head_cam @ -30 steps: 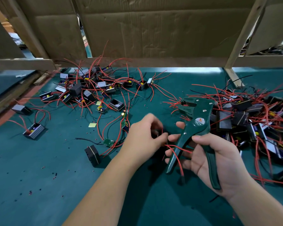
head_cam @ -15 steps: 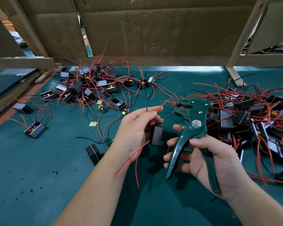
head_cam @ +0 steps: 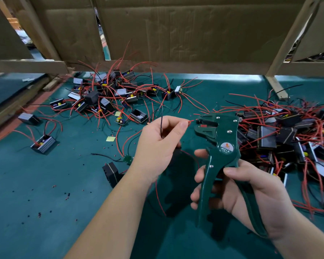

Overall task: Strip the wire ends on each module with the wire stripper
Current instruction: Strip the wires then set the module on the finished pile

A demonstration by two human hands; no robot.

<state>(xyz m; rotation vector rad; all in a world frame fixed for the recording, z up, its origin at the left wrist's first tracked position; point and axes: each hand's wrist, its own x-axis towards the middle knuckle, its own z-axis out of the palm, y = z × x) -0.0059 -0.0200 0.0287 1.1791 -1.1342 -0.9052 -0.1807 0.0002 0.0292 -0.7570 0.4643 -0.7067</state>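
The left hand (head_cam: pixel 157 144) pinches a red wire (head_cam: pixel 190 121), its tip pointing right at the head of the wire stripper (head_cam: pixel 216 139). The right hand (head_cam: pixel 251 193) grips the stripper's handles, head up-left, above the surface (head_cam: pixel 45 202).

Assembly workshop: wired modules (head_cam: pixel 269 135) heaped on workbench (head_cam: pixel 36 184).

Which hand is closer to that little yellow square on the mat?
Left. The left hand is just right of the yellow square; the right hand, gripping the wire stripper, is farther right.
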